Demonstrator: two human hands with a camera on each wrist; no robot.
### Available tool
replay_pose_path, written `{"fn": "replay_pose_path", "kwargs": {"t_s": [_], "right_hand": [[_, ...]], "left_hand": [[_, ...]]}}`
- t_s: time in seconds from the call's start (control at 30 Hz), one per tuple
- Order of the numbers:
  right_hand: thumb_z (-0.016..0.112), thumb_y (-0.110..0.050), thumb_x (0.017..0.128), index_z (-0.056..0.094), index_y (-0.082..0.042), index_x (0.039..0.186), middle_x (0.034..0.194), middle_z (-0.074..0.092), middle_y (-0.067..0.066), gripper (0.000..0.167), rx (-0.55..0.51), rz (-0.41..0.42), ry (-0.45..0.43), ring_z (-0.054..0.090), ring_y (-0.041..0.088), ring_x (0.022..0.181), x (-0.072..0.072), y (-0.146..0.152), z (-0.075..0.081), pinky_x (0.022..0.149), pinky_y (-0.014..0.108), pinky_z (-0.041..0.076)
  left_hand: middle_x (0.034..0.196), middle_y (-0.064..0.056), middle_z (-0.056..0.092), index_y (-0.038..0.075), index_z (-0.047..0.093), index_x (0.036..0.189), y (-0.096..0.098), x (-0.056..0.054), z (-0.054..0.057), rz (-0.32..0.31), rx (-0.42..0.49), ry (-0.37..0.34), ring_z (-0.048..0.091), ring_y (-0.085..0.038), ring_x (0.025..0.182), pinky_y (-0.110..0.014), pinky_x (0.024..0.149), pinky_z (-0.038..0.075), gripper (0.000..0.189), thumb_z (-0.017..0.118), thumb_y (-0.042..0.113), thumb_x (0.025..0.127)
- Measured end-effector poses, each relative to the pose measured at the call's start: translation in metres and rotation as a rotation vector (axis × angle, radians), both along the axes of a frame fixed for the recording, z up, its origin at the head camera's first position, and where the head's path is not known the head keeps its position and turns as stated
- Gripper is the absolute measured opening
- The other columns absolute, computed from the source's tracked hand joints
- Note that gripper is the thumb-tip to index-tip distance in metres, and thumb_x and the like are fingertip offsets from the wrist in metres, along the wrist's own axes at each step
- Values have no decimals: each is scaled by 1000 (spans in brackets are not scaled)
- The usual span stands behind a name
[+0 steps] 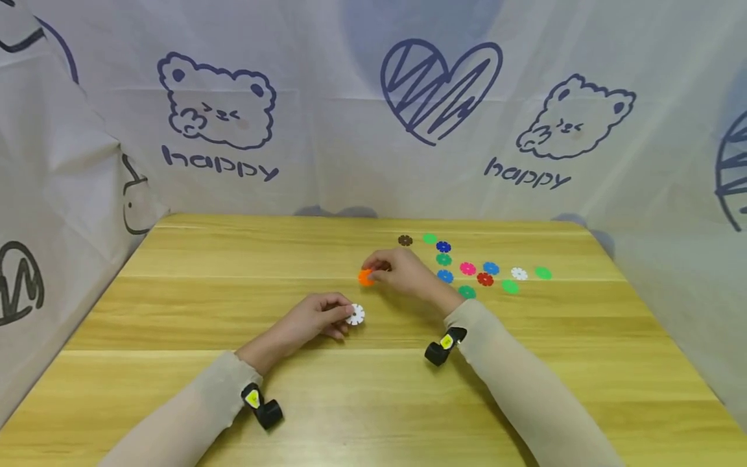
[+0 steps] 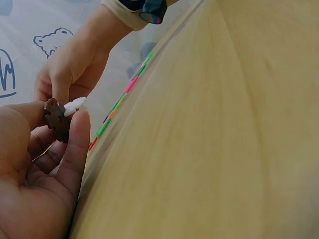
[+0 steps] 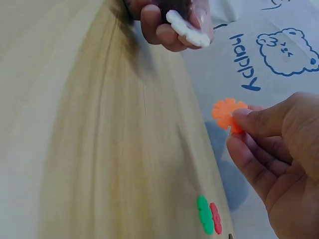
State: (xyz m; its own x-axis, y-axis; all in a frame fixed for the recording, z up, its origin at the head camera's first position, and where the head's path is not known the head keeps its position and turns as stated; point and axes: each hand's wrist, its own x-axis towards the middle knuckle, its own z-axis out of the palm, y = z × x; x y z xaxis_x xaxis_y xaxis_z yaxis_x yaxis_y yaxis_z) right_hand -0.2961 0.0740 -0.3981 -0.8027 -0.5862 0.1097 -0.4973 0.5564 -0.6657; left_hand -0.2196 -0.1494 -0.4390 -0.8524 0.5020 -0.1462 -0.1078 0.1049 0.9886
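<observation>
My left hand pinches a white notched plastic disc above the table. In the left wrist view, a brown notched disc stands joined or pressed against the white disc between the thumb and fingers. My right hand is just beyond and to the right, with an orange notched disc pinched between thumb and fingertips. In the right wrist view the orange disc is whole and apart from the white disc in the left hand.
Loose notched discs lie flat at the table's back right, among them a brown disc, a dark blue disc, a pink disc, a red disc and a white disc. A printed cloth stands behind the wooden table.
</observation>
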Motion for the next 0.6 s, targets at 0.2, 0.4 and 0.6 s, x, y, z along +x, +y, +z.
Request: {"fn": "replay_pose_path", "kwargs": {"t_s": [0.2, 0.4, 0.6], "right_hand": [[66, -7, 94, 72, -10, 106, 92, 70, -3, 14, -62, -1, -31, 62, 12, 84, 9, 9, -3, 78, 29, 51], [66, -7, 94, 71, -11, 105, 92, 70, -4, 13, -100, 0, -49, 63, 12, 86, 19, 12, -5, 81, 31, 51], [66, -7, 94, 71, -10, 104, 92, 69, -4, 12, -149, -1, -90, 63, 13, 87, 26, 15, -7, 81, 32, 51]], "left_hand": [[91, -10, 63, -3, 63, 109, 0, 0, 1, 10, 8, -11, 62, -19, 77, -31, 71, 56, 25, 57, 20, 101], [93, -11, 64, -3, 62, 109, -1, 0, 1, 26, 29, -23, 62, -19, 77, -30, 70, 56, 26, 56, 20, 102], [95, -14, 65, -3, 61, 108, 0, 0, 1, 43, 65, -36, 63, -18, 75, -30, 69, 56, 25, 55, 21, 102]]}}
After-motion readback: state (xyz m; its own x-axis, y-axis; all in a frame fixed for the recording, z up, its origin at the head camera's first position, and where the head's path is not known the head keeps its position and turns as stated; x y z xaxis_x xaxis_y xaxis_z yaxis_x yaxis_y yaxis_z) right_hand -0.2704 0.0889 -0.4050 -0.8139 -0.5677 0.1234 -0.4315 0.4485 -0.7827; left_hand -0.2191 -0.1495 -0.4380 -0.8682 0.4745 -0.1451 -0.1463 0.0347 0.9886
